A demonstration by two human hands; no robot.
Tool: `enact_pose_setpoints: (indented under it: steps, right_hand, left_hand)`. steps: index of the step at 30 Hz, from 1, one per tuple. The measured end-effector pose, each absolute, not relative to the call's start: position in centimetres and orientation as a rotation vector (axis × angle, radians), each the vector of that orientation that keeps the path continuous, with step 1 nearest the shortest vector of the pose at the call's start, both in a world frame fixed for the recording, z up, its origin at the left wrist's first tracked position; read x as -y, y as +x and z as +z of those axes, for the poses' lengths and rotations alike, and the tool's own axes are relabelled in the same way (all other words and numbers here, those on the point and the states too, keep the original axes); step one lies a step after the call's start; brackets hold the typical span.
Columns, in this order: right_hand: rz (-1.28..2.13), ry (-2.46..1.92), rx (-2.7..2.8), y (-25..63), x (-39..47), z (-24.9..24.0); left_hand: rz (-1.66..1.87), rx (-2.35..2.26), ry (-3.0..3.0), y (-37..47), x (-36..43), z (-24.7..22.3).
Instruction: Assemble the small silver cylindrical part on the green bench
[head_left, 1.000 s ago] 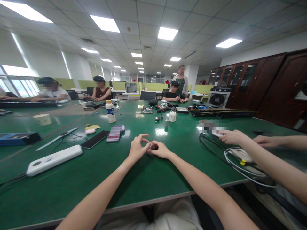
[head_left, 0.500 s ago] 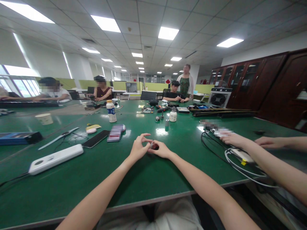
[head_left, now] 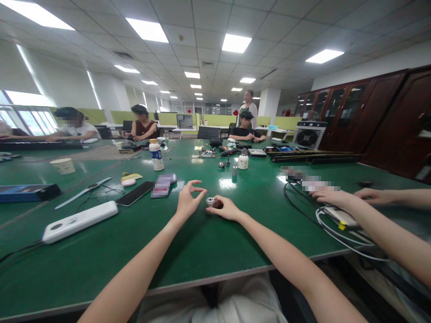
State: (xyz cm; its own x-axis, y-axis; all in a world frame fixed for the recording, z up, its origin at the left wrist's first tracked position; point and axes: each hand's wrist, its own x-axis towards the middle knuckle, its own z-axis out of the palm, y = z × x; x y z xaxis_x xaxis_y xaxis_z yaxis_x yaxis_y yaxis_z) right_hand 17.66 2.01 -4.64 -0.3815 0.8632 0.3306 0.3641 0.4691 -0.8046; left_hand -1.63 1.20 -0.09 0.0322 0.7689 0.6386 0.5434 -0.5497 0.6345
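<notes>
In the head view, my right hand (head_left: 229, 210) rests at the middle of the green table with thumb and fingers closed round a short silver metal cylinder (head_left: 210, 201). The cylinder stands upright, and its top face shows dark holes. Just left of it and a little higher, my left hand (head_left: 187, 198) is held in a pinch, thumb and a fingertip together, with another finger stretched out above. Whatever is between those tips is too small to make out. Beyond my hands, a second grey metal cylinder (head_left: 235, 171) stands beside a small white bottle (head_left: 243, 160).
Left of my hands lie a black phone (head_left: 135, 194), a white power strip (head_left: 81, 221) and a long pale-blue blade-shaped piece (head_left: 79, 195). A drink bottle (head_left: 156, 154) stands behind. At right, a co-worker's hands (head_left: 332, 196) are among cables (head_left: 318, 217). Other people sit across the table.
My left hand has drawn back to the left, off the metal cylinder, uncovering its top. The right hand keeps its hold. The standing person at the back has moved left.
</notes>
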Motion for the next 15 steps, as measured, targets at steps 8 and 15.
enact_pose_setpoints:
  steps: [8, 15]
  right_hand:
    - [0.85, -1.011, 1.949, 17.7, -1.7, -4.2]
    - [0.835, -1.017, 1.959, 17.7, -1.7, -4.2]
  left_hand:
    - [1.138, -1.591, 2.144, -3.9, -3.2, -3.0]
    - [1.346, -1.596, 2.086, -2.4, -1.8, -1.6]
